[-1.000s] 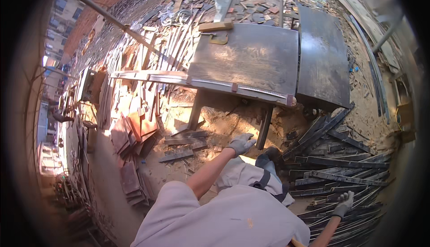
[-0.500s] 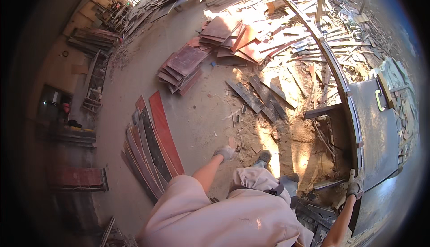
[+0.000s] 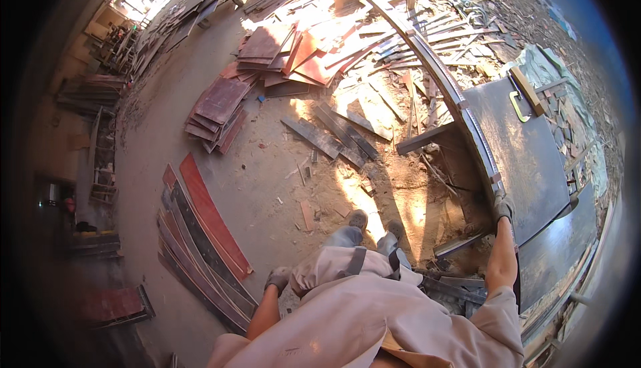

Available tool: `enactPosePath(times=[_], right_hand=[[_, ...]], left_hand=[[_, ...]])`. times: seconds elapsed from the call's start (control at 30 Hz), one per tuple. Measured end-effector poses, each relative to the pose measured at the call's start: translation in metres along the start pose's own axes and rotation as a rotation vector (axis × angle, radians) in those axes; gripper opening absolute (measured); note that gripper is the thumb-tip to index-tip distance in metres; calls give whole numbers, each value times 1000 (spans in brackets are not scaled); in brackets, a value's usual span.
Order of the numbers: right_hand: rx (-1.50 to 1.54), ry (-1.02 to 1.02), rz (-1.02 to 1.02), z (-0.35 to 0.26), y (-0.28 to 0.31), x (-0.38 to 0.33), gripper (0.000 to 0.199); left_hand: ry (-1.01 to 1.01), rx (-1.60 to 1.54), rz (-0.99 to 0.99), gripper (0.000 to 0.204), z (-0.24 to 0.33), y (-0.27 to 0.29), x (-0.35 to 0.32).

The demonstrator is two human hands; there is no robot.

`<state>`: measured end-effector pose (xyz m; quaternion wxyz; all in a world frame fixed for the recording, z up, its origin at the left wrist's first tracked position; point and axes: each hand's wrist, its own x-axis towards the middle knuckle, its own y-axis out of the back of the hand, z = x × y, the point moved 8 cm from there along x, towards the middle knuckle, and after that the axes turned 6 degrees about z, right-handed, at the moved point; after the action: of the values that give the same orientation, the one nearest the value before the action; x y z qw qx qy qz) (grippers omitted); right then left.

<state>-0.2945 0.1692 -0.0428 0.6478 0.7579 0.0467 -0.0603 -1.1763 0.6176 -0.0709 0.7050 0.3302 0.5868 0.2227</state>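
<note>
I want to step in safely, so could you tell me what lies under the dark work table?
Under the dark work table, near its edge, dirt, a wooden beam and scrap boards show. The right hand rests on the table's rim. The tabletop hides the ground farther in.

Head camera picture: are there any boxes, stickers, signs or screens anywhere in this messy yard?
None that can be made out: no package, label, sign or screen shows.
Dark metal work table: on the right, flat top, gloved right hand at its edge.
Yellow handle-shaped piece: lies on that table top.
Reddish-brown flat boards: stacked on the dusty ground, upper left.
Gloved left hand: hangs low beside long red and dark planks.
</note>
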Motion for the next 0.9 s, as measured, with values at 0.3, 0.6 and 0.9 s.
enactPosePath(times=[0.3,0.6,0.9], right_hand=[[-24,106,28,-26,26,-42,66],[1,199,71,-57,6,-131,61],[-165,64,-22,-88,-15,-186,70]], left_hand=[[-43,-311,237,52,159,61,16],[-75,-343,157,51,213,79,31],[60,-255,-129,53,79,69,145]])
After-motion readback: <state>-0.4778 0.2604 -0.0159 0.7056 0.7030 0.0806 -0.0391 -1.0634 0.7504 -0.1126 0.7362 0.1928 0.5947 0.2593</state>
